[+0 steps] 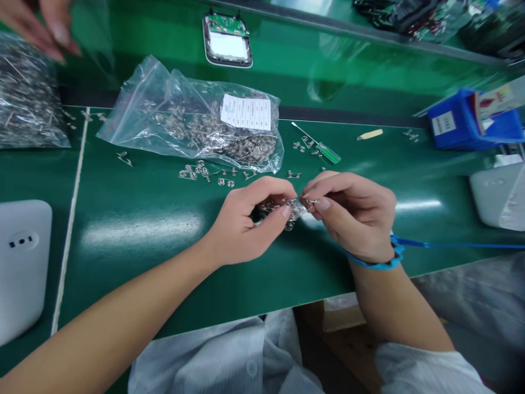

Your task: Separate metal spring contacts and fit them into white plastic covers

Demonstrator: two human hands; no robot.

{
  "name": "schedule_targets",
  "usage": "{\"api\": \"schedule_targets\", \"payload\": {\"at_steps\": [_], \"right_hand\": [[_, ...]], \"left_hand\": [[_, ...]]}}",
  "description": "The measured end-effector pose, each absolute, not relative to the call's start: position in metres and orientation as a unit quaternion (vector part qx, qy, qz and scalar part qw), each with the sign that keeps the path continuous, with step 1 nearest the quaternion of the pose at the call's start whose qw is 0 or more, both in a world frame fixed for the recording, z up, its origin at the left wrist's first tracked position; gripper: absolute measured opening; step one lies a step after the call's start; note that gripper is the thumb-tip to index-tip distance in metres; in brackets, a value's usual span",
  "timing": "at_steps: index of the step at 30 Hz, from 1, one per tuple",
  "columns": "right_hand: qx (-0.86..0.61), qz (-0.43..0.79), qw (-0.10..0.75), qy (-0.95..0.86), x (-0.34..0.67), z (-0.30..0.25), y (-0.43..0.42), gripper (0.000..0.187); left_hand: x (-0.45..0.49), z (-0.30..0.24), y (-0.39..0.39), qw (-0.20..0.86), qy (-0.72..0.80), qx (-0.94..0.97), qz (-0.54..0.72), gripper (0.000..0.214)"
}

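My left hand (250, 221) is closed around a small clump of metal springs (287, 209) just above the green table. My right hand (355, 213) pinches at the same clump from the right, fingertips touching the left hand's fingertips. A blue strap (381, 264) circles my right wrist. Several loose springs (205, 174) lie on the mat just beyond my hands. Behind them lies a clear plastic bag of springs (197, 123) with a white label.
Another person's hand (41, 24) hovers over a second bag of metal parts (27, 98) at far left. A small device (227, 41) lies at the back, a green-handled screwdriver (322, 146) and blue bin (471, 120) to the right, white housings (20, 262) at both sides.
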State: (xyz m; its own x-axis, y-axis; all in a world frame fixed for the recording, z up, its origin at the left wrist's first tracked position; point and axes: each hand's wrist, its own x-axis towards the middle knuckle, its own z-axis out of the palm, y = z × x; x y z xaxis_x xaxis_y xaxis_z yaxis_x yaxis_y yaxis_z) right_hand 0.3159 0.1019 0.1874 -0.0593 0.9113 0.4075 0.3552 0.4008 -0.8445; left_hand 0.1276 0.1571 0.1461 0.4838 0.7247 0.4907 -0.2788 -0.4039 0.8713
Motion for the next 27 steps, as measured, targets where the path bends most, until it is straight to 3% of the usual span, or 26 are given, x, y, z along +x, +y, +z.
{"api": "schedule_targets", "payload": {"at_steps": [4,10,15,19,27], "right_hand": [[-0.476,0.274,0.495,-0.673,0.3144,0.1889,0.1021,0.008],[-0.467,0.254,0.485,-0.695,0.3127,0.1927,0.1023,0.013],[-0.477,0.244,0.487,-0.69,0.3132,0.1917,0.1021,0.011],[-0.473,0.245,0.496,-0.686,0.3124,0.1916,0.1021,0.01],[-0.435,0.231,0.488,-0.721,0.3131,0.193,0.1039,0.013]], "left_hand": [[0.129,0.1472,0.159,0.367,0.183,0.747,0.523,0.003],[0.1286,0.1477,0.1579,0.195,0.23,0.762,0.573,0.014],[0.1284,0.1487,0.1549,0.208,0.208,0.741,0.603,0.026],[0.1278,0.1506,0.1538,0.219,0.185,0.742,0.607,0.021],[0.1309,0.1471,0.1498,0.345,0.198,0.705,0.587,0.02]]}}
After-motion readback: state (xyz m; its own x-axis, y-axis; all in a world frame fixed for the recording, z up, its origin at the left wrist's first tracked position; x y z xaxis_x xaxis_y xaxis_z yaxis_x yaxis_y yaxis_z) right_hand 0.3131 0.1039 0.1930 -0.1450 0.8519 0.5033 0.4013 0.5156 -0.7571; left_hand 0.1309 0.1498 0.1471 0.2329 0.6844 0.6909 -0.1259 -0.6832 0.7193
